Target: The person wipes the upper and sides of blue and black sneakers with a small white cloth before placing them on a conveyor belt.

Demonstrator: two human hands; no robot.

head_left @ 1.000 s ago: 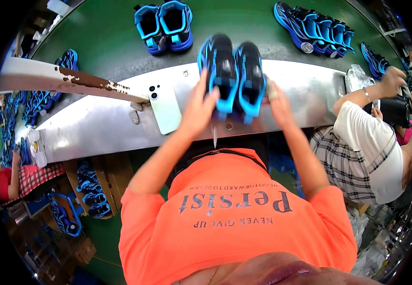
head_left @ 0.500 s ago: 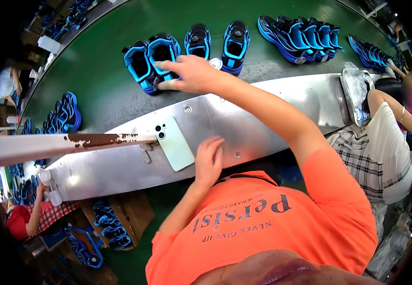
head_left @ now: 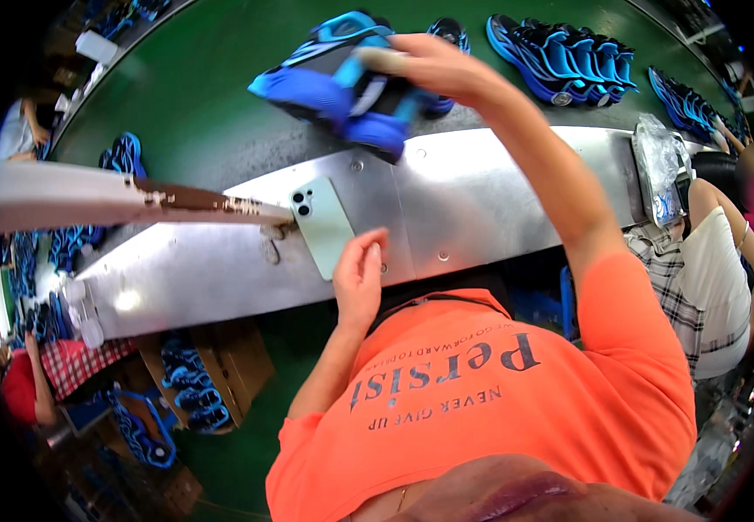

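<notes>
A pair of black and blue sneakers (head_left: 333, 87) is tilted on its side, lifted over the green conveyor belt (head_left: 211, 104). My right hand (head_left: 425, 65) grips them at the heel end, fingers closed; motion blurs the shoes a little. Behind that hand, another sneaker (head_left: 451, 33) stands partly covered. My left hand (head_left: 361, 274) holds nothing and hovers over the metal ledge (head_left: 464, 196), its fingers loosely bent and apart. Close beside it lies a pale green phone (head_left: 326, 230), camera side up.
A white post (head_left: 72, 198) with peeling paint crosses at left. Rows of sneakers (head_left: 559, 65) stand on the belt at right. Below the ledge is a cardboard box (head_left: 237, 365) of sneakers. A clear plastic bag (head_left: 658, 165) lies near a co-worker (head_left: 712, 278) at right.
My right hand has closed on the sneakers, lifted them off the belt and swung them rightward, tipping them over. My left hand stays near the phone. The whole view has shifted slightly.
</notes>
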